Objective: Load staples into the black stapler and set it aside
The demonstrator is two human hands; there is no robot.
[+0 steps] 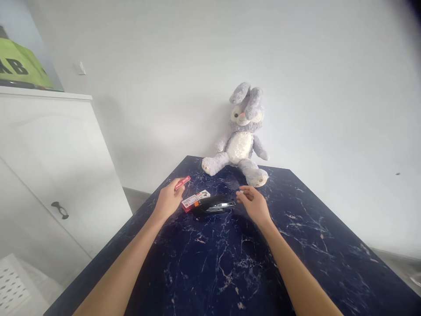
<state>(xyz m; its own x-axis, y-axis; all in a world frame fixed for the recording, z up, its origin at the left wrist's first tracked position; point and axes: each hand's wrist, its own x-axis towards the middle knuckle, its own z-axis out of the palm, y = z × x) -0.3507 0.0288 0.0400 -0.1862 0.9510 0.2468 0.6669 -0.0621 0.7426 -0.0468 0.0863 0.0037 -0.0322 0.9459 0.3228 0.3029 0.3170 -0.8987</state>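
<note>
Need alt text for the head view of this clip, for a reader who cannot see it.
Two bare hands over a dark marbled table: the left hand holds a small red box, the right hand pinches something small and pale beside a black stapler. A grey plush rabbit sits against the wall.

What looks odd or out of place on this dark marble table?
Only the plush rabbit, propped against the wall at the table's far edge, unlike the stapler and staple boxes between the hands. Nothing is spilled or damaged.

home room | plush rabbit (242,134) | white cabinet (49,171) | marble-look table (230,263)
</note>
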